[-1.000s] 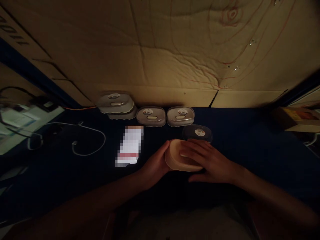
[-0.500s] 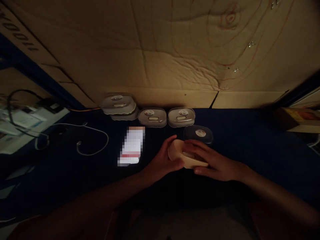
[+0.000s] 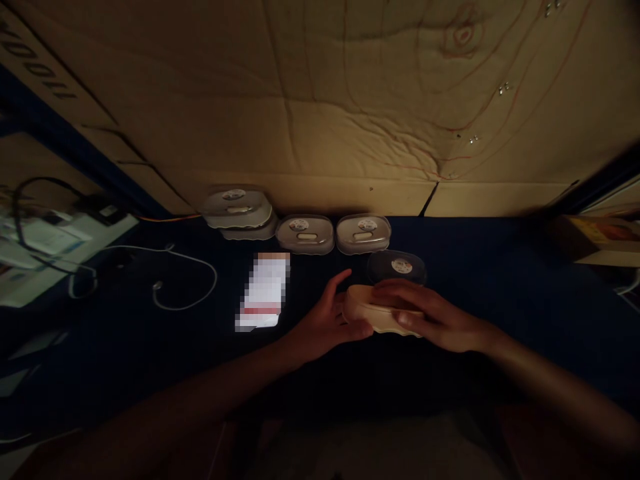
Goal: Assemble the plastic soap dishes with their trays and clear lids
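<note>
A beige oval container [image 3: 373, 310] sits low over the dark blue table [image 3: 500, 293], held between both hands. My left hand [image 3: 330, 320] grips its left end, thumb under and fingers spread behind. Over its top and right side my right hand [image 3: 425, 313] wraps its fingers. Just behind lies a clear lid with a round sticker [image 3: 397, 267], flat on the table.
Three clear lidded containers [image 3: 305, 233] line the back edge under a cardboard wall [image 3: 350, 100]; the leftmost [image 3: 237, 210] is a stack of two. A lit phone [image 3: 263, 292] lies left of my hands. White cables [image 3: 185, 280] and papers are at far left, a box at far right.
The beige container has tilted from showing its broad face to lying flatter and edge-on. My right hand slid over its top and my left fingers spread.
</note>
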`<state>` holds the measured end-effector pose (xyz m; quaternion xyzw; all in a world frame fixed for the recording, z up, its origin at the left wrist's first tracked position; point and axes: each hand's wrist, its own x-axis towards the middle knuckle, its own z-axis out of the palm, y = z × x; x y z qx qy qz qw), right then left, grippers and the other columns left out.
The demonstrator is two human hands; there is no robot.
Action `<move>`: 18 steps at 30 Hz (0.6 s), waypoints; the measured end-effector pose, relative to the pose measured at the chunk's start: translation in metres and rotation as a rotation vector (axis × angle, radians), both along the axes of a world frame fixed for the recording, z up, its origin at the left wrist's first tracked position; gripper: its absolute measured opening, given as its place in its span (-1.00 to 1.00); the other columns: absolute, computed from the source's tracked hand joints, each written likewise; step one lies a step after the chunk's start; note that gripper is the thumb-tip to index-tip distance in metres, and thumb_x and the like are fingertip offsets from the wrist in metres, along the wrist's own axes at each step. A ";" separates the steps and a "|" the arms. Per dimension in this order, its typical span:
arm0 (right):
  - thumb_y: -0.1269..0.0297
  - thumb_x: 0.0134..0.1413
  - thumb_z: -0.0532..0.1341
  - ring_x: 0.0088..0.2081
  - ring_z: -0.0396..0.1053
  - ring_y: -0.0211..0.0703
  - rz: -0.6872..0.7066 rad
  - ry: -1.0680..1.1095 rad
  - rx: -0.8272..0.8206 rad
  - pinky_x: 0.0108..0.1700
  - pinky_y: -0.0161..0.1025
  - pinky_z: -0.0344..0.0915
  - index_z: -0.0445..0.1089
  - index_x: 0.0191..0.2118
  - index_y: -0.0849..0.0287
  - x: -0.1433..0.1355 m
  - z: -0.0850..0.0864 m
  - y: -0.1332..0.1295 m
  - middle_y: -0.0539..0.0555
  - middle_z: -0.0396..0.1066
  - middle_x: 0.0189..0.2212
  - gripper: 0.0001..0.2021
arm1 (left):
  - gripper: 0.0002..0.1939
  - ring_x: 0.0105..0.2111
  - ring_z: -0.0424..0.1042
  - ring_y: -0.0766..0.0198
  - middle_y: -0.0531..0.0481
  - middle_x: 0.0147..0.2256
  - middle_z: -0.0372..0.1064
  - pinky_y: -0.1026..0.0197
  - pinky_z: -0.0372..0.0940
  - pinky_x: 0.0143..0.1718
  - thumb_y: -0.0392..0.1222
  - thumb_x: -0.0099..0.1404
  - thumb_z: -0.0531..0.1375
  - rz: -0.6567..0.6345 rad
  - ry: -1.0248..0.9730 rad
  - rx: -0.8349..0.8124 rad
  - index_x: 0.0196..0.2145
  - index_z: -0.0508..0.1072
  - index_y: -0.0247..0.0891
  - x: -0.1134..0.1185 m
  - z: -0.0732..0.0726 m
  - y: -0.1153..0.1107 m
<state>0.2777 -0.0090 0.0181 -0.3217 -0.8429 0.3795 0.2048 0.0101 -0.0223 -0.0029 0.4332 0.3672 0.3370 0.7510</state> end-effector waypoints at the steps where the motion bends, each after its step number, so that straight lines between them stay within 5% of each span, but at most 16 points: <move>1: -0.01 0.49 0.12 0.29 0.37 0.11 0.001 0.000 -0.012 0.30 0.12 0.37 0.28 0.35 -0.04 0.000 0.000 0.000 0.16 0.36 0.30 -0.56 | 0.28 0.24 0.40 -0.18 -0.38 0.26 0.33 -0.18 0.28 0.25 -0.14 0.09 0.56 -0.010 -0.004 0.001 0.49 -0.19 -0.10 0.000 -0.002 0.001; 6: -0.02 0.50 0.10 0.21 0.43 0.08 -0.068 0.064 -0.065 0.21 0.01 0.41 0.37 0.27 0.05 0.004 0.000 0.004 0.18 0.44 0.22 -0.58 | 0.35 0.35 0.26 -0.21 -0.39 0.37 0.17 -0.26 0.16 0.34 -0.14 0.08 0.56 -0.078 0.032 0.111 0.50 -0.29 -0.03 -0.002 -0.007 -0.002; 11: -0.04 0.45 0.16 0.11 0.51 0.04 -0.089 0.052 -0.073 0.09 -0.07 0.47 0.41 0.22 0.05 0.010 0.007 0.008 0.15 0.51 0.12 -0.60 | 0.37 0.37 0.22 -0.22 -0.39 0.40 0.13 -0.33 0.07 0.37 -0.02 0.11 0.54 -0.129 0.286 0.371 0.52 -0.34 -0.05 -0.004 -0.008 -0.015; 15: 0.00 0.43 0.20 0.13 0.51 0.03 -0.112 0.049 -0.011 0.11 -0.07 0.49 0.42 0.21 0.05 0.016 0.014 0.007 0.15 0.51 0.13 -0.62 | 0.32 0.41 0.07 -0.34 -0.40 0.45 0.00 -0.42 0.03 0.35 0.09 0.09 0.52 -0.103 0.586 0.618 0.51 -0.23 -0.09 -0.005 -0.013 -0.019; 18: 0.05 0.40 0.25 0.16 0.51 0.02 -0.108 0.020 -0.008 0.11 -0.08 0.52 0.41 0.22 0.03 0.019 0.016 0.007 0.14 0.50 0.14 -0.62 | 0.11 0.33 0.16 -0.37 -0.37 0.34 0.19 -0.44 0.05 0.29 0.02 0.04 0.52 -0.135 0.791 0.779 0.41 0.08 -0.19 -0.005 -0.012 -0.016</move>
